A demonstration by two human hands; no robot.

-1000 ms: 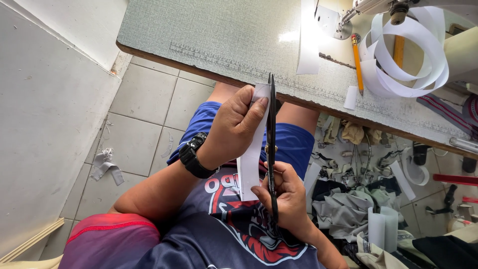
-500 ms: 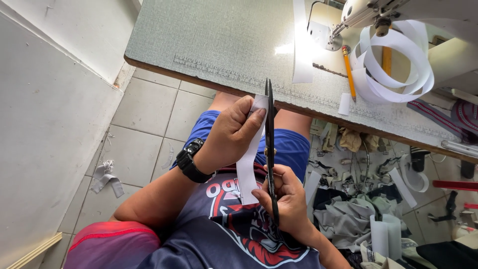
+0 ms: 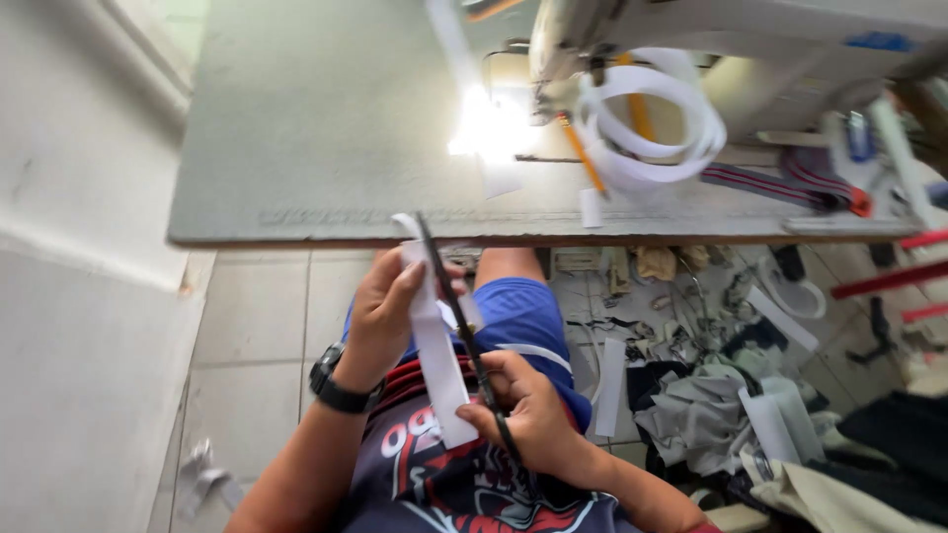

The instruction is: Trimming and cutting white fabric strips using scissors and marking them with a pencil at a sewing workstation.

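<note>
My left hand (image 3: 383, 308), with a black watch on the wrist, pinches a white fabric strip (image 3: 434, 355) near its top end. The strip hangs down across my lap. My right hand (image 3: 528, 419) grips the handles of black scissors (image 3: 456, 318), whose long blades point up toward the table edge and lie along the strip's right side. Both hands sit just below the front edge of the sewing table (image 3: 326, 148).
A sewing machine (image 3: 750, 39) stands at the table's back right with loops of white tape (image 3: 647, 118) and an orange pencil (image 3: 583, 153) beside it. Fabric scraps (image 3: 731, 405) cover the tiled floor on the right. A white wall (image 3: 69, 296) runs along the left.
The view has swung so the table edge now lies level and the machine sits higher. The scissors tilt more to the left, and both hands keep their hold on strip and scissors.
</note>
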